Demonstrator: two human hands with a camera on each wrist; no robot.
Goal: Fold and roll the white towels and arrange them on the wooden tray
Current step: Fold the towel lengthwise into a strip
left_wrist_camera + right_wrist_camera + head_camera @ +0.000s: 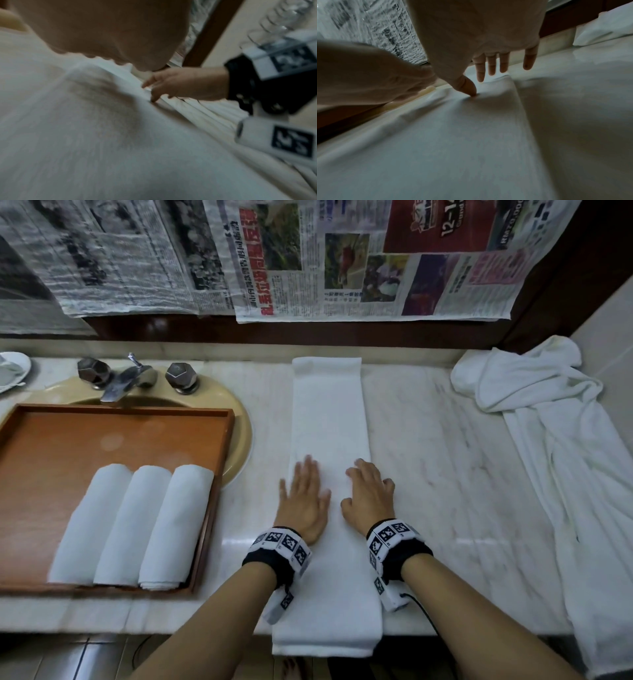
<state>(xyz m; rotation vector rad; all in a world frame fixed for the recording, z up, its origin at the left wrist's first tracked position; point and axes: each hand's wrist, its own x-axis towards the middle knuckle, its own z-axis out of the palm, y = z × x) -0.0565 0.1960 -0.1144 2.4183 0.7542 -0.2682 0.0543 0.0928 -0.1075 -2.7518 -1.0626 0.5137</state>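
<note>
A white towel (329,419), folded into a long narrow strip, lies across the marble counter (445,460), its near end hanging over the front edge. My left hand (303,494) lies flat on the strip's left side, fingers straight. My right hand (368,494) rests beside it on the right side, fingers spread; in the right wrist view its thumb (467,88) presses into the towel (471,148). The wooden tray (113,436) at the left holds three rolled white towels (137,525) side by side at its near end.
The tray sits over a beige sink (239,436) with a chrome tap (126,381). Loose white towels (555,419) are heaped at the right and drape over the counter's edge. Newspaper (308,258) covers the wall behind. A white dish (12,369) stands far left.
</note>
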